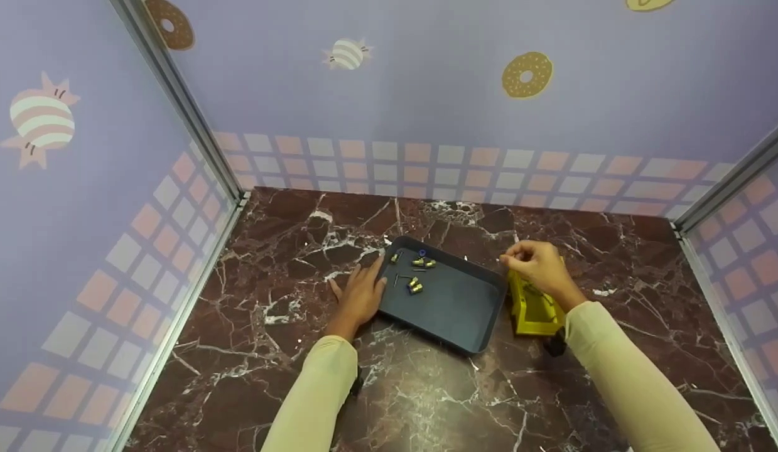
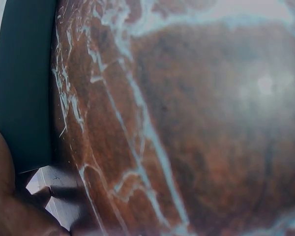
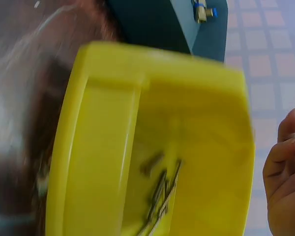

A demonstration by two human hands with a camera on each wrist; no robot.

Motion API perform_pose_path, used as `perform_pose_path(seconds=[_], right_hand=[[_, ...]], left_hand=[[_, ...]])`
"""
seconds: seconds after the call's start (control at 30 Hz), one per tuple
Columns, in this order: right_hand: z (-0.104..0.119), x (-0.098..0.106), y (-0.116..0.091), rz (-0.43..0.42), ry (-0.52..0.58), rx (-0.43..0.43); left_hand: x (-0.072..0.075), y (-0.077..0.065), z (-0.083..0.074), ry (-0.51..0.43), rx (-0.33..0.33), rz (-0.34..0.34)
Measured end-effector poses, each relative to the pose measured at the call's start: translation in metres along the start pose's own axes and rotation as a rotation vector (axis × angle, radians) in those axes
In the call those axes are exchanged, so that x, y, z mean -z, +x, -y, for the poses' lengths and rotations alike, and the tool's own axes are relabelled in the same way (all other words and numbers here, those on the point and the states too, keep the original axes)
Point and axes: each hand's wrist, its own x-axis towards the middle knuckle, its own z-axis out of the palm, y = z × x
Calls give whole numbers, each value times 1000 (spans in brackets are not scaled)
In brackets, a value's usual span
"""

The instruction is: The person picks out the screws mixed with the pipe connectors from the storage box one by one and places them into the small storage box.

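My left hand (image 1: pixel 358 295) lies along the left edge of a dark grey tray (image 1: pixel 451 307), fingers mostly straight and touching its side. In the left wrist view, part of this hand (image 2: pixel 12 206) shows beside the tray wall (image 2: pixel 27 83). Inside the tray are several brass fittings (image 1: pixel 415 287) with blue rings and a few thin metal pins (image 1: pixel 396 280). My right hand (image 1: pixel 536 267) is above the far end of a yellow bin (image 1: pixel 539 328), fingers bent and thumb near the fingertips. Whether it pinches something small is hidden. Thin, screw-like metal rods (image 3: pixel 162 201) lie in the bin.
The bin stands just right of the tray on a dark red marble-patterned tabletop (image 1: pixel 250 376). Patterned panels (image 1: pixel 426 94) close off the back and both sides, with metal corner posts (image 1: pixel 181 94).
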Motion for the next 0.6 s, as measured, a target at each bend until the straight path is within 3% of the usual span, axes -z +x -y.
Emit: perform_pose_path(seconds=[0.17, 0.6], right_hand=[[11, -20, 6, 45, 53, 8], [31, -70, 21, 101, 54, 62]], left_hand=[[0, 1, 0, 17, 9, 0], [-1, 1, 1, 5, 7, -1]])
